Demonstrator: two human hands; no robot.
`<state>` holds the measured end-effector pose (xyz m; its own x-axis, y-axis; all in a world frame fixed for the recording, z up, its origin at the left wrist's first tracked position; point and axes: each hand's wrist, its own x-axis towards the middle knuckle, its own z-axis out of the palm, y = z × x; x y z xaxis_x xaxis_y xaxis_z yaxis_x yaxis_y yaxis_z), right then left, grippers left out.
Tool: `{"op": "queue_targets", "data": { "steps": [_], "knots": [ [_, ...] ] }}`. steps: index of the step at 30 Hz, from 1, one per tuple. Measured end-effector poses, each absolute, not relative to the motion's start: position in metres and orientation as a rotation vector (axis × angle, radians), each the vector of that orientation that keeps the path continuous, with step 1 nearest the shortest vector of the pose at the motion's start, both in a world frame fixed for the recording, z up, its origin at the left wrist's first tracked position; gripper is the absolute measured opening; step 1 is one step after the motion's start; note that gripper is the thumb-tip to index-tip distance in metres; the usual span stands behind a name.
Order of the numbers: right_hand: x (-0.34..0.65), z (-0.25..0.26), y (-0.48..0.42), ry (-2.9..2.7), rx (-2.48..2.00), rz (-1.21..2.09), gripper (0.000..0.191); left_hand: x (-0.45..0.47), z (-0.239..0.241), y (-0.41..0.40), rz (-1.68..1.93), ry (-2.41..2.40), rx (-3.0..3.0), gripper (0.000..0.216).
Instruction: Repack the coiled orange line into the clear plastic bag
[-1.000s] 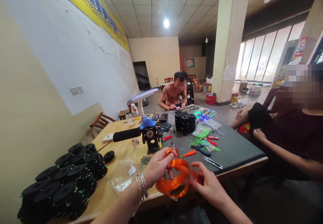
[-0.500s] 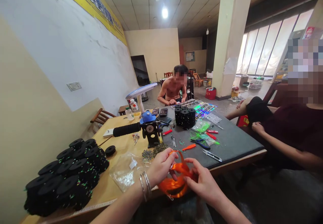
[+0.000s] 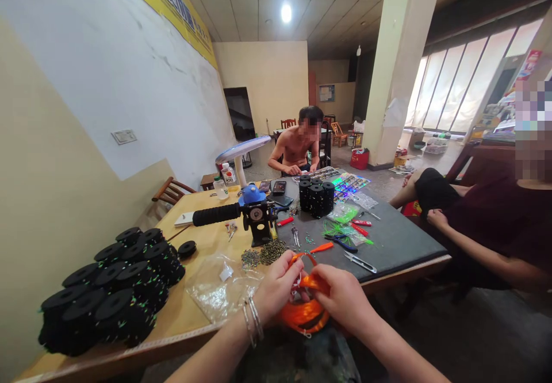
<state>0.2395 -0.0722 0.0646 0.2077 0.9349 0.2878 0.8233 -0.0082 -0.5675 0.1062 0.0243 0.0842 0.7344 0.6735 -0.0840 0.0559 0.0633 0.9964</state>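
Note:
Both my hands hold a coil of orange line (image 3: 304,313) just off the near edge of the wooden table (image 3: 202,239). My left hand (image 3: 276,286), with thin bangles on the wrist, pinches the top of the coil. My right hand (image 3: 341,298) grips its right side, fingers closed over the strands. A little beyond the hands lies a small heap of dark metal bits (image 3: 266,253), and behind it stands a black winding device (image 3: 256,221) with a long black handle.
A pile of black spools (image 3: 112,285) fills the table's near left. A clear plastic bag (image 3: 219,291) lies beside my left hand. On the dark mat (image 3: 401,245) are scissors, pliers, red tools and stacked spools (image 3: 317,196). One person sits opposite, another at the right.
My hands have drawn closer together and nearer to me, bunching the orange coil smaller. The view has tilted down a little.

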Motion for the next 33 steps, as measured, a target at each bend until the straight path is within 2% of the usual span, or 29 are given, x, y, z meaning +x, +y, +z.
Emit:
{"op": "queue_targets", "data": {
  "steps": [6, 10, 15, 19, 22, 25, 27, 31, 33],
  "knots": [
    [0.246, 0.076, -0.07, -1.616, -1.827, 0.259, 0.007, 0.093, 0.069, 0.028, 0.677, 0.684, 1.196, 0.044],
    [0.251, 0.083, -0.072, -1.598, -1.78, 0.283, 0.005, 0.074, 0.054, 0.029, 0.641, 0.767, 1.191, 0.045],
    [0.255, 0.091, -0.076, -1.61, -1.765, 0.291, 0.004, 0.051, 0.061, 0.022, 0.763, 0.819, 1.551, 0.041],
    [0.254, 0.098, -0.075, -1.62, -1.742, 0.324, 0.006, 0.054, 0.083, 0.011, 1.016, 0.735, 1.886, 0.022],
    [0.252, 0.105, -0.075, -1.614, -1.701, 0.339, 0.005, 0.069, 0.097, 0.007, 0.85, 0.553, 1.926, 0.039],
    [0.253, 0.111, -0.076, -1.613, -1.684, 0.32, 0.005, 0.087, 0.104, 0.01, 0.576, 0.442, 1.757, 0.026],
    [0.257, 0.113, -0.076, -1.62, -1.695, 0.299, 0.007, 0.095, 0.106, 0.015, 0.484, 0.434, 1.673, 0.032],
    [0.27, 0.113, -0.08, -1.633, -1.704, 0.219, 0.03, 0.099, 0.107, 0.027, 0.464, 0.529, 1.638, 0.039],
    [0.276, 0.114, -0.083, -1.642, -1.774, 0.203, 0.034, 0.098, 0.106, 0.03, 0.446, 0.571, 1.597, 0.041]
  ]
}}
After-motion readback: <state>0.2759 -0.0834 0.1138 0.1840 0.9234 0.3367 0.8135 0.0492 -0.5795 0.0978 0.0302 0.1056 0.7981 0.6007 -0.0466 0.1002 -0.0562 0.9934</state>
